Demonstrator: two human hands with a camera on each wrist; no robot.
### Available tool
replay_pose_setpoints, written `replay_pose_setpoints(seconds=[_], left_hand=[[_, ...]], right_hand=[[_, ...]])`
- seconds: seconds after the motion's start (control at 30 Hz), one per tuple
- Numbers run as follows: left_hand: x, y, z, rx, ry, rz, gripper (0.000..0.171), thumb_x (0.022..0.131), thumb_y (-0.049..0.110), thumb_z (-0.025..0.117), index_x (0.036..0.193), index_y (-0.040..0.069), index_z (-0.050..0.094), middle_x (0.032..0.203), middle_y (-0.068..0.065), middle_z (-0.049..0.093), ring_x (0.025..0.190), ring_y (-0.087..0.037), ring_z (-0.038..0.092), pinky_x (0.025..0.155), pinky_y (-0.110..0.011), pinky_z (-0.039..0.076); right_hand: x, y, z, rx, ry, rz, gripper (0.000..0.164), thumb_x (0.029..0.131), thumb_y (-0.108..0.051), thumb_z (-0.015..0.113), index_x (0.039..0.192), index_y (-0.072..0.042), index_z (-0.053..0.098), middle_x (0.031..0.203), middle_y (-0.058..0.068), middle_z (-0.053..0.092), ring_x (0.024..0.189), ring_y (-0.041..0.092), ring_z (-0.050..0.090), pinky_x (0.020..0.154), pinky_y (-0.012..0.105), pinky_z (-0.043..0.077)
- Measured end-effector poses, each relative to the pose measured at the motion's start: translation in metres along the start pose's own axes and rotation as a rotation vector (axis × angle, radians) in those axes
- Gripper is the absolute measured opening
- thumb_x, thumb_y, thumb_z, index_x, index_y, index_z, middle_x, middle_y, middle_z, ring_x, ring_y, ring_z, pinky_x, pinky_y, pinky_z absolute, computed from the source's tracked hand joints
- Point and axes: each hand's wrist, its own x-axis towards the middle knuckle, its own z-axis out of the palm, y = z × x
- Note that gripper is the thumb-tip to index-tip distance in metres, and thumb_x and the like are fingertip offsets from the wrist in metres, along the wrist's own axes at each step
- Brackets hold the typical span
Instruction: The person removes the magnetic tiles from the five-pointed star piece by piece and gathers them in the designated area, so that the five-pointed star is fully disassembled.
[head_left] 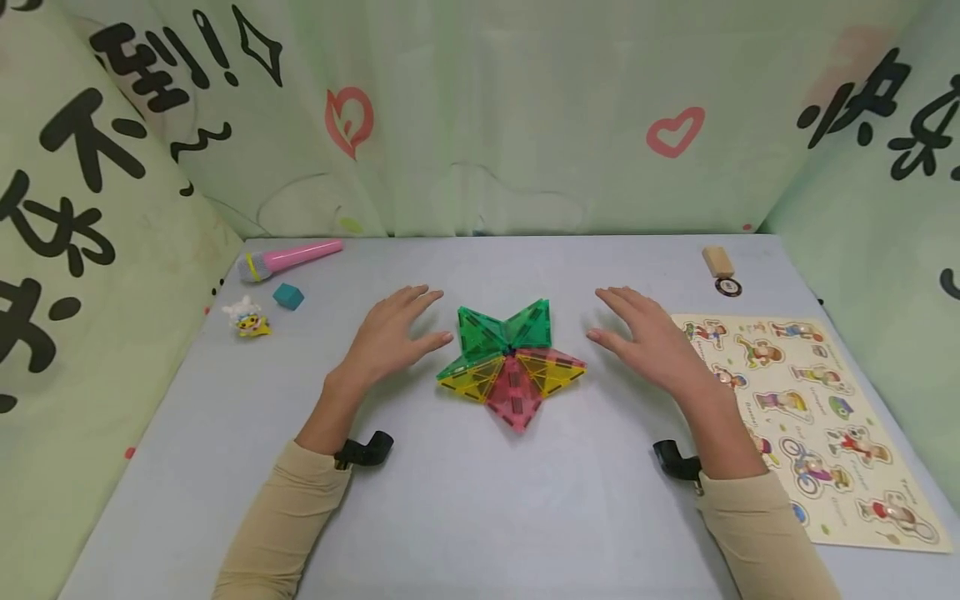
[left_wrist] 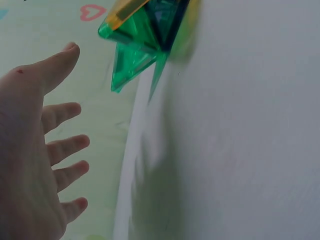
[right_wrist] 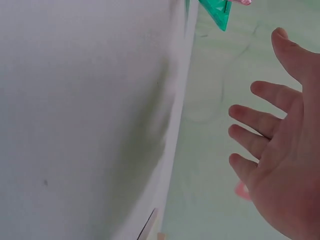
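Clearly, both hands [head_left: 397, 333] [head_left: 643, 340], fingers [left_wrist: 69, 148] spread, flank the star [head_left: 513, 373], gaps beside its edges.

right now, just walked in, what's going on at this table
A person holds their left hand and right hand on either side of a star-shaped build of translucent green, yellow and red tiles, touching neither side of it. The build sits on a pale, cloth-covered table. A cream board with cartoon figures lies by the right arm; a pink-and-grey toy microphone lies at the far left.
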Motion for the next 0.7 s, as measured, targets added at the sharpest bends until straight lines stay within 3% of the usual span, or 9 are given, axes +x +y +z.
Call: replay_pose_setpoints(seconds=[0.27,0.47,0.7], left_hand=[[-0.001,0.015,0.006,-0.013,-0.015,0.052,0.071,0.091,0.061,0.060,0.151,0.026,0.042,0.159,-0.005,0.038,0.150,-0.029,0.030,0.120,-0.056,0.026],[-0.002,0.022,0.007,-0.022,-0.011,0.083,0.068,0.092,0.060,0.059,0.149,0.026,0.045,0.158,-0.004,0.040,0.149,-0.029,0.032,0.120,-0.055,0.027],[-0.002,0.033,0.010,-0.041,0.000,0.120,0.061,0.092,0.058,0.061,0.143,0.026,0.053,0.152,-0.001,0.048,0.143,-0.026,0.041,0.118,-0.053,0.033]], right_hand=[[0.001,-0.006,0.008,0.075,-0.091,-0.006,0.070,0.095,-0.055,0.058,0.152,-0.018,0.040,0.158,0.015,0.037,0.149,0.039,0.027,0.118,0.063,0.024],[0.002,-0.012,0.016,0.145,-0.140,-0.010,0.059,0.097,-0.042,0.060,0.147,-0.014,0.048,0.151,0.014,0.048,0.141,0.038,0.041,0.115,0.061,0.032],[0.004,-0.018,0.023,0.239,-0.195,0.012,0.048,0.096,-0.036,0.063,0.137,-0.012,0.058,0.113,0.010,0.069,0.104,0.025,0.063,0.091,0.045,0.052]])
